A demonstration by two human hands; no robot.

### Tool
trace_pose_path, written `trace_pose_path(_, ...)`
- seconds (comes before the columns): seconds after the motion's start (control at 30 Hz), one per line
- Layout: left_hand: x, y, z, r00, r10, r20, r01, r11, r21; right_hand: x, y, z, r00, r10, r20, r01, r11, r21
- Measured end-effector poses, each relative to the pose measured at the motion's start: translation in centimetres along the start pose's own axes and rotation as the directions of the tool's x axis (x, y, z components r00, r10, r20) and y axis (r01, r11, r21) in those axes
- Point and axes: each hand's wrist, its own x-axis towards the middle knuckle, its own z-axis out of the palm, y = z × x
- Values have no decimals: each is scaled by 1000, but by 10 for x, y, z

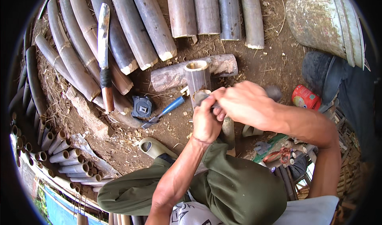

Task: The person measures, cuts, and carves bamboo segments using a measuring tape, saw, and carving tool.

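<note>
Both of my hands meet at the middle of the view, close to a cut bamboo tube [198,77] whose open end faces up. My left hand [206,123] has its fingers wrapped round something mostly hidden, with a rounded grey end [201,95] showing above the thumb. My right hand [244,105] is closed against the left one, its fingers bent over the same spot. What it grips is covered. A dark rounded end [273,92] shows beyond the right wrist. Below the hands, a pale bamboo length [228,131] stands by my knee.
A rough log [223,65] lies behind the tube. To the left are a tape measure [142,107], a blue-handled tool [172,105] and a long machete [104,46]. Bamboo lengths [137,22] line the far side. A dirty bucket [318,22] and red packet [306,97] are right.
</note>
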Motion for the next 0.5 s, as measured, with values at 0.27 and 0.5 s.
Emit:
trace_pose_path(0.27,2,5,7,930,126,-346,132,763,632,-8,4,17,972,227,51,-231,913,335)
trace_pose_path(0.5,1,14,17,969,-7,-246,130,864,486,-12,-5,3,975,206,79,-217,960,177)
